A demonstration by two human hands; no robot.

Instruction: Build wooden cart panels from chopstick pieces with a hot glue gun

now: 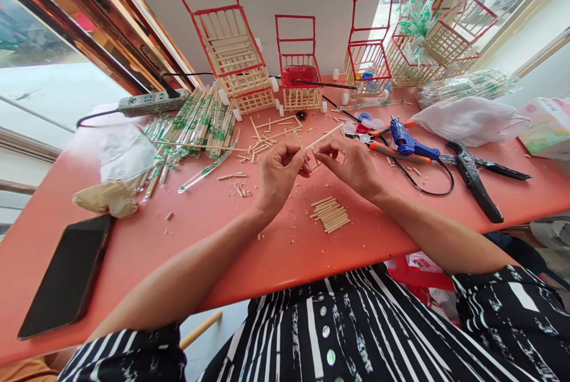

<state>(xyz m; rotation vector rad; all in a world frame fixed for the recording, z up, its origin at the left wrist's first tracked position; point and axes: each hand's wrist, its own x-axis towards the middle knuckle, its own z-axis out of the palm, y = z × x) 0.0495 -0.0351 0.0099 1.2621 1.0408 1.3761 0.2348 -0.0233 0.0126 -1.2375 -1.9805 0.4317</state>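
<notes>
My left hand point(284, 175) and my right hand point(350, 163) meet over the middle of the table, both with pinched fingers. Between them is a small frame of thin wooden sticks point(326, 136), one long stick slanting up to the right. The fingers hide part of its lower side. Just below the hands lies a row of short cut sticks point(330, 214). Behind my left hand, a flat stick rectangle point(276, 126) rests among loose stick pieces. To the right of my right hand sits a blue glue gun point(407, 139), its black cord looping on the table.
Black-handled cutters point(474, 177) lie at the right, orange-handled pliers point(396, 152) nearer the middle. Small stick carts with red trim point(234, 43) stand along the wall. Wrapped chopsticks point(200, 114), a power strip point(151, 103) and a phone point(66, 275) occupy the left side of the red table point(214, 245).
</notes>
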